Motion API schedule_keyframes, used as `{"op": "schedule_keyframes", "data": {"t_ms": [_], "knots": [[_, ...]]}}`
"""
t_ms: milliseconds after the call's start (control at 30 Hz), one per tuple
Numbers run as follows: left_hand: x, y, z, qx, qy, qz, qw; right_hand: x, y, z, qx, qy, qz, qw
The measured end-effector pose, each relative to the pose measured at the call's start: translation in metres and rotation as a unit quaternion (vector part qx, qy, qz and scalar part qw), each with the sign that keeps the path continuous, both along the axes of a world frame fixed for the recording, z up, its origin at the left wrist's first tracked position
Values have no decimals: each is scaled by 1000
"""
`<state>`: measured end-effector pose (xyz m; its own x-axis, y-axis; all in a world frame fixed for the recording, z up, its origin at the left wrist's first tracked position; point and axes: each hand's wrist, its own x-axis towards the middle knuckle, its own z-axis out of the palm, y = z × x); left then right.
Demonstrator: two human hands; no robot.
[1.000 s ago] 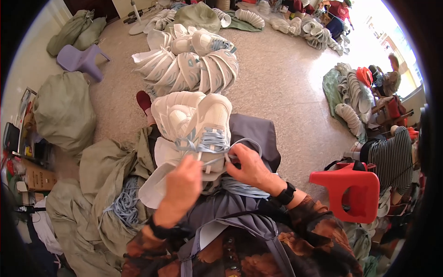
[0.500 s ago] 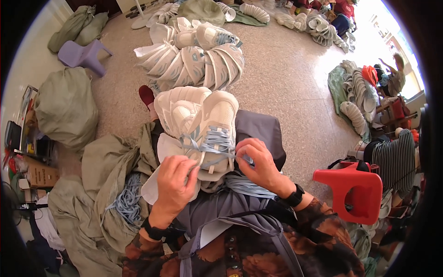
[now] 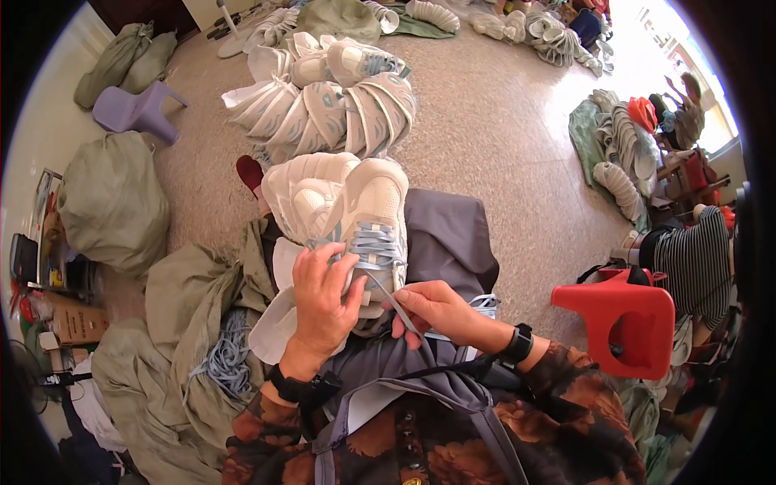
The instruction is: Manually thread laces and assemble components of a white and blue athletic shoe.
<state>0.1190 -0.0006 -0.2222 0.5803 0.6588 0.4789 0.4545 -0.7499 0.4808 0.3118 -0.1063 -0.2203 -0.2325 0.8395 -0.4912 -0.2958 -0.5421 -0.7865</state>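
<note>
A white and beige sneaker upper (image 3: 376, 194) lies on my lap, toe pointing away from me, with light blue lacing (image 3: 374, 244) across its front. My left hand (image 3: 322, 295) is curled against its left edge beside the eyelets, thumb apart from the fingers. A loose lace end (image 3: 390, 299) runs slantwise from the lacing to my right hand (image 3: 428, 311), which pinches it near the shoe's heel end. To the left another pale upper (image 3: 303, 190) rests against this one. The insides of both hands are partly hidden.
Beyond my lap, nested uppers (image 3: 323, 117) lie on the floor. Blue laces (image 3: 226, 356) sit in olive cloth (image 3: 153, 388) at left, near a full sack (image 3: 113, 202) and a purple stool (image 3: 133, 109). A red stool (image 3: 622, 323) stands at right beside a person in a striped garment (image 3: 691, 259).
My left hand has moved up to the shoe's eyelets. The right hand has come lower and inward, drawing a lace end taut toward me. The view has shifted slightly.
</note>
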Motion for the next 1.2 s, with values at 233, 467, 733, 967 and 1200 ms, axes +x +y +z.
{"op": "schedule_keyframes", "data": {"t_ms": [233, 467, 733, 967, 1200], "knots": [[-12, -4, 1, 31, 2, -35, 999, -6, -4, -15, -33, -3, -52, 998], [-9, -8, -5, 65, 52, -49, 995, 36, 10, -3, 280, -364, 97, 883], [-1, -5, 6, 75, 117, -39, 989, 25, 10, -13, 347, -480, 10, 805], [-13, -9, -4, 88, 114, -61, 988, 3, 9, -19, 301, -478, 6, 825], [-41, -6, 0, 86, 97, -83, 988, 15, 10, -14, 330, -511, 0, 794]]}}
